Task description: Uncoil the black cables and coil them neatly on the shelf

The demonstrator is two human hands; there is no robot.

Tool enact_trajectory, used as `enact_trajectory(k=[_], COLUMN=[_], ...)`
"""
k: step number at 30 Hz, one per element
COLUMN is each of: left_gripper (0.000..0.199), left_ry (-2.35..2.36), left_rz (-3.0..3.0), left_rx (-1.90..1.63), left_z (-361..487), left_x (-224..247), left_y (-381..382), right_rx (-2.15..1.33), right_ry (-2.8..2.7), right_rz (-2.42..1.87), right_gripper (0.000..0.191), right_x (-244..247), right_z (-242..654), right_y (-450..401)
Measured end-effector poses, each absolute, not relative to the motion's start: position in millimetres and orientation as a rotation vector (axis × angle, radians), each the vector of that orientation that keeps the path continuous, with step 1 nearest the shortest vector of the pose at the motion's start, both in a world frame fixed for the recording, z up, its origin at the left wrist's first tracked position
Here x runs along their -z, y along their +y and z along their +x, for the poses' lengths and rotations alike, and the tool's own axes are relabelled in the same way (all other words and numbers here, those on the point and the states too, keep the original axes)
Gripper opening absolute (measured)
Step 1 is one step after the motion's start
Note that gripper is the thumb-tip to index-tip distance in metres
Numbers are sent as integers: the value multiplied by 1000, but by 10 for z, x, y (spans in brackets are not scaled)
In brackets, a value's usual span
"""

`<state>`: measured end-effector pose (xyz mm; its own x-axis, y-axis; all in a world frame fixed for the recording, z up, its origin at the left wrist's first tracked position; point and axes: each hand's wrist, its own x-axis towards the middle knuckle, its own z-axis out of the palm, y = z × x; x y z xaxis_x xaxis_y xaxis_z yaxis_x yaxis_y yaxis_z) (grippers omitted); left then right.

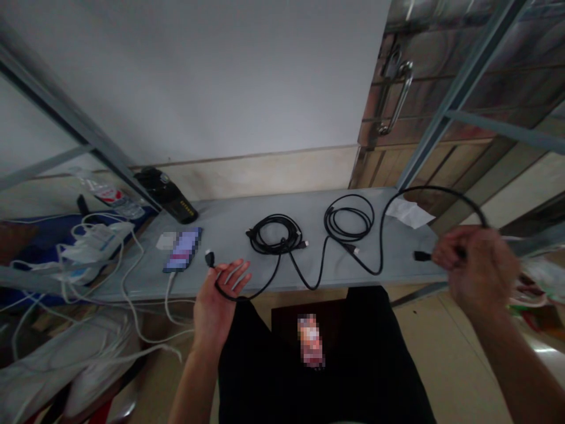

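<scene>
A long black cable [321, 268] runs between my hands, draping over the shelf in loose bends. My left hand [217, 297] is palm up with fingers spread, and one end of the cable lies across it by the thumb, its black plug [209, 257] standing above. At the right, my right hand [479, 268] is closed around the other end, from which a wide black plug [422, 255] points left. Between the hands lie two coiled black cables, a thick coil [255, 241] and a thinner coil [371, 219], with pale-tipped plugs.
A grey shelf [220, 221] bears a phone [182, 249], a black bottle [170, 197] and crumpled white paper [409, 212]. White cords and a power strip [95, 244] crowd the left beside a clear bottle [117, 200]. Another phone [311, 341] lies by my lap. Metal posts flank the shelf.
</scene>
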<state>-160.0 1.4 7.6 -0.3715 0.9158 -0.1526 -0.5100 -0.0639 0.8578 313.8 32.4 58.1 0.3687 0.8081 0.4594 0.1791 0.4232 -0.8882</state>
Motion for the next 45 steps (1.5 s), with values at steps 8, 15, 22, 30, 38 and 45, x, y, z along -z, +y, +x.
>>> enact_trajectory(k=[8,15,22,30,38,45], left_gripper=[47,40,43,40,32,53], left_ry=[962,940,912,753,739,854], left_rz=[513,581,575,607,701,834], left_rx=[-1516,-1425,-1259,-1161,-1355,-1564], left_z=[-1072,-762,-722,-719,-867,-1003], left_x=[39,-121,-321,-570,-697,-374], left_y=[15,67,154,378,942,1558], right_rx=[-766,-598,-601,-182,200,356], right_ry=[-1901,-2453,-2464,-2435,-2549,-2585], right_rz=[-971,-943,-898,-639,-478,-433], right_gripper=[37,22,22,34,38,48], right_x=[-224,50,139,121,-15,315], right_z=[1648,929,992,1101,1090,782], right_y=[311,329,311,511,1322,2077])
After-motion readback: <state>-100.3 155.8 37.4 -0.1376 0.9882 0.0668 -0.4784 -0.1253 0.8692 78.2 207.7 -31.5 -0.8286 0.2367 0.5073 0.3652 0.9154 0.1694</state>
